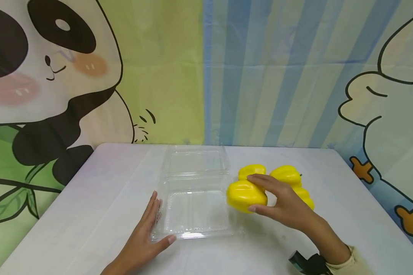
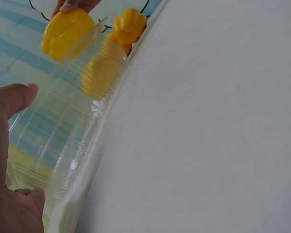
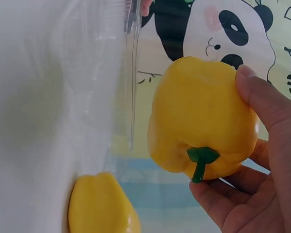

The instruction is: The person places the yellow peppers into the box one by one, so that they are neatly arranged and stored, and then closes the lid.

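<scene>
My right hand (image 1: 285, 204) grips a glossy yellow bell pepper w/ short green stem (image 1: 245, 195), thumb on the near side, fingers curled over the top; the pepper is lifted just off the white tabletop (image 1: 99, 191). In the right wrist view its stem (image 3: 201, 160) points down toward my palm. The pepper sits just right of the clear plastic clamshell box (image 1: 195, 208), at its right edge, not inside yet.

My left hand (image 1: 145, 233) lies flat & spread, fingers straight, along the box's left side, thumb across its front-left corner, touching the rim. Box is open; its lid (image 1: 195, 160) lies back flat on the far side, away from both hands.

Beyond my right hand, 2 more yellow bell peppers (image 1: 286, 175) rest on the table, close together, partly hidden by my fingers. Cartoon panda backdrop (image 1: 51, 68) hangs behind the table.
</scene>
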`<state>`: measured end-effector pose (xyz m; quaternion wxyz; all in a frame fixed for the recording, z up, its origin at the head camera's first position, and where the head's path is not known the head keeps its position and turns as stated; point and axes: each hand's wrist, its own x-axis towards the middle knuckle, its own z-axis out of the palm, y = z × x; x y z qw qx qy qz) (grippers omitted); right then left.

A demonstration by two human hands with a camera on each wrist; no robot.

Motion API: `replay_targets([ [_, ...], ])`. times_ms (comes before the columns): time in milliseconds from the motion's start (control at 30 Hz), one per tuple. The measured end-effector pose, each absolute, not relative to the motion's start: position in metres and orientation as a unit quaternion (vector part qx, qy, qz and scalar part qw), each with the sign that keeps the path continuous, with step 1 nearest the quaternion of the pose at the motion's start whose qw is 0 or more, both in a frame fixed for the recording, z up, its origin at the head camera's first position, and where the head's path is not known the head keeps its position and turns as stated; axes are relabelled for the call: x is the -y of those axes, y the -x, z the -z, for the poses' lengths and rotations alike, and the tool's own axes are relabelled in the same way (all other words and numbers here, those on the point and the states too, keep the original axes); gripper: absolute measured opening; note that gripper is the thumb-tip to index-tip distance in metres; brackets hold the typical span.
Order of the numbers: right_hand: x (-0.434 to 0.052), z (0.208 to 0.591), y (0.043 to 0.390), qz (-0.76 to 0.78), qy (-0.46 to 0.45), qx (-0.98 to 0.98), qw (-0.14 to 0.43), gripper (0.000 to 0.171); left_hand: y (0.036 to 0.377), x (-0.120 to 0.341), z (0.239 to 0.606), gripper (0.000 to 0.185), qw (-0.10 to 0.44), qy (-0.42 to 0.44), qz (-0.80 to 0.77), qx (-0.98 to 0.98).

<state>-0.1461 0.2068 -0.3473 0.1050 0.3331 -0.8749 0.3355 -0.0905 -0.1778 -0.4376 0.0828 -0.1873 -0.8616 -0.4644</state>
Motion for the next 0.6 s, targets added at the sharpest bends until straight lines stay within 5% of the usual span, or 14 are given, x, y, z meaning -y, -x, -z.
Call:
replay_targets([
  [600,-0.171,0.34,0.145,-0.339,-0.364,0.862,0.093,0.069,0.09,0.177,0.436,0.104,0.074,0.178,0.461,0.866],
])
